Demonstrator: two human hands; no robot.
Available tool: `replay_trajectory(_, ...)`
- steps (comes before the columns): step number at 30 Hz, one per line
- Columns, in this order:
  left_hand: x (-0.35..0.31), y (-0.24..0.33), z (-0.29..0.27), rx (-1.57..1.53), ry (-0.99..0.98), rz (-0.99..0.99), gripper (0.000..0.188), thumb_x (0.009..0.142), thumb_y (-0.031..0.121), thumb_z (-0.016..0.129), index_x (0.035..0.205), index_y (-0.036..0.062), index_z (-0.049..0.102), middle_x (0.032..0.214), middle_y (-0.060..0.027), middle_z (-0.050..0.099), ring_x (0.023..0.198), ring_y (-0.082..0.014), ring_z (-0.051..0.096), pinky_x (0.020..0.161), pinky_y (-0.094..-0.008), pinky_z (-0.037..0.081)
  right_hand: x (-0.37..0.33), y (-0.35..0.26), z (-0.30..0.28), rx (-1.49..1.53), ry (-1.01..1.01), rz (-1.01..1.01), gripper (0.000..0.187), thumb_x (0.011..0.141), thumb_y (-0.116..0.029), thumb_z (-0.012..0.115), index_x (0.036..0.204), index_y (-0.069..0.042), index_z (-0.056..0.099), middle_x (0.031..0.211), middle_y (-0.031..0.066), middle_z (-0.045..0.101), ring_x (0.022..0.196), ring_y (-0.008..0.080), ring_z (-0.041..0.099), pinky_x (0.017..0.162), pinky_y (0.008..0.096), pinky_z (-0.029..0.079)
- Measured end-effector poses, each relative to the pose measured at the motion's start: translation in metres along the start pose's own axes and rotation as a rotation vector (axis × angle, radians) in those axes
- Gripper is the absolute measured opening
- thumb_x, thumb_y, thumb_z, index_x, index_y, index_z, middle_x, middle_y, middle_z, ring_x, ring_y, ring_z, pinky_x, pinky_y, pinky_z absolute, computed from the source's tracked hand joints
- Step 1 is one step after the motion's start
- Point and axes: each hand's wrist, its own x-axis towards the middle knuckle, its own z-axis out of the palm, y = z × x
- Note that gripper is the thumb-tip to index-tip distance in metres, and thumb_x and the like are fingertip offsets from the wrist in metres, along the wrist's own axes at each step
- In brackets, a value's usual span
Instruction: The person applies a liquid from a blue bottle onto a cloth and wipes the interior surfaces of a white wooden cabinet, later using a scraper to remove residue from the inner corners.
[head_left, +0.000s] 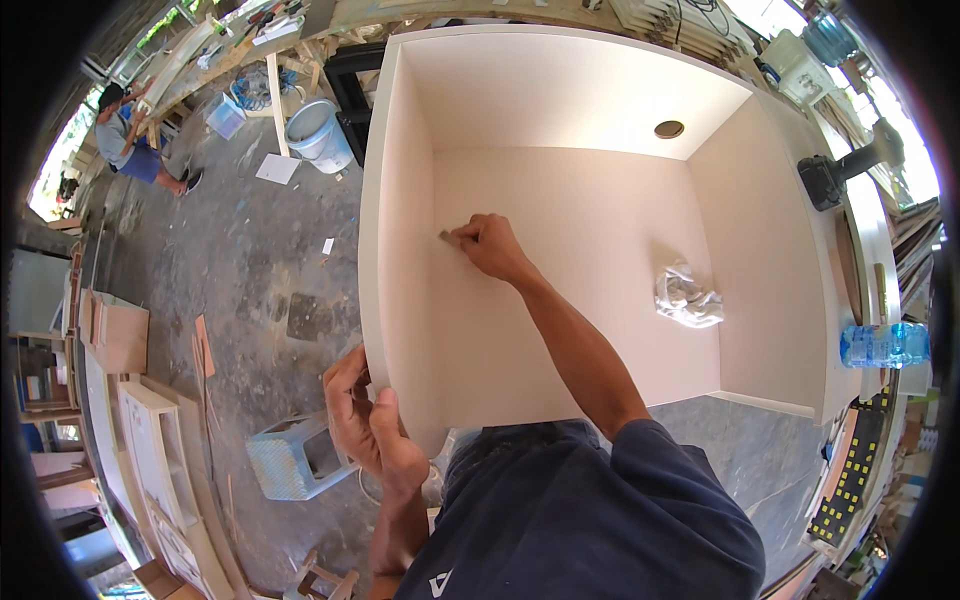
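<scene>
Right hand (487,243) is deep inside the open cabinet (560,90), fingers pinched tight on a small tool (445,237) whose tip sits right at the inner corner where the left wall meets the back panel; what kind of tool it is, too small to tell. Left hand (362,415) is clamped around the cabinet's near left edge, thumb up, fingers wrapped over the panel. Inside the cabinet, a crumpled white rag (687,297) lies well to the right of the working hand, near the right wall. A round hole (669,129) shows in the far corner. On the cabinet's right rim rests a water bottle (885,344). Left of the cabinet, a bucket (318,133) stands on the floor.
</scene>
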Motion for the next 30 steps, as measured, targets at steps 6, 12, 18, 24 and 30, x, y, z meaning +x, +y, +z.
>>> replay_trajectory(6, 0.001, 0.002, 0.003, -0.005, 0.005, -0.009, 0.041, 0.089, 0.005, 0.045, 0.125, -0.0110, 0.055, 0.123, -0.0176, 0.057, 0.111, -0.0255, 0.059, 0.099, -0.0379, 0.046, 0.009, -0.007, 0.005, -0.087, 0.092, -0.036, 0.014, 0.085, -0.001, 0.062, 0.088, 0.004, 0.075, 0.081, 0.0209, 0.068, 0.069, 0.0291, 0.064, 0.061, 0.0413, 0.049)
replay_trajectory(12, 0.000, 0.001, -0.001, 0.004, -0.003, -0.007, 0.041, 0.088, 0.005, 0.045, 0.125, -0.0106, 0.055, 0.123, -0.0168, 0.057, 0.111, -0.0242, 0.059, 0.100, -0.0374, 0.045, -0.002, -0.016, -0.009, -0.068, -0.092, -0.015, 0.014, 0.084, -0.001, 0.062, 0.077, 0.006, 0.072, 0.076, 0.0224, 0.066, 0.064, 0.0317, 0.060, 0.059, 0.0427, 0.047)
replay_trajectory(18, 0.001, 0.003, 0.001, 0.026, -0.013, -0.025, 0.041, 0.088, 0.005, 0.046, 0.125, -0.0099, 0.056, 0.122, -0.0165, 0.057, 0.111, -0.0241, 0.058, 0.100, -0.0370, 0.045, 0.035, -0.042, 0.012, -0.227, 0.077, 0.117, 0.022, 0.082, -0.001, 0.060, 0.062, 0.007, 0.061, 0.060, 0.0179, 0.059, 0.053, 0.0272, 0.056, 0.054, 0.0417, 0.047)
replay_trajectory(24, 0.001, 0.002, 0.001, 0.021, -0.033, -0.028, 0.042, 0.088, 0.005, 0.047, 0.126, -0.0097, 0.056, 0.122, -0.0164, 0.057, 0.110, -0.0238, 0.058, 0.100, -0.0368, 0.044, 0.023, -0.032, 0.024, -0.165, 0.085, 0.088, 0.027, 0.080, 0.000, 0.057, 0.055, 0.008, 0.054, 0.049, 0.0158, 0.053, 0.045, 0.0214, 0.054, 0.048, 0.0406, 0.046)
replay_trajectory(30, 0.001, 0.002, -0.003, -0.003, -0.034, -0.021, 0.042, 0.088, 0.006, 0.047, 0.127, -0.0098, 0.056, 0.122, -0.0167, 0.057, 0.111, -0.0238, 0.058, 0.100, -0.0371, 0.044, 0.004, -0.041, 0.016, -0.206, -0.006, 0.081, 0.030, 0.080, 0.000, 0.059, 0.051, 0.006, 0.053, 0.048, 0.0149, 0.051, 0.045, 0.0220, 0.052, 0.047, 0.0400, 0.044)
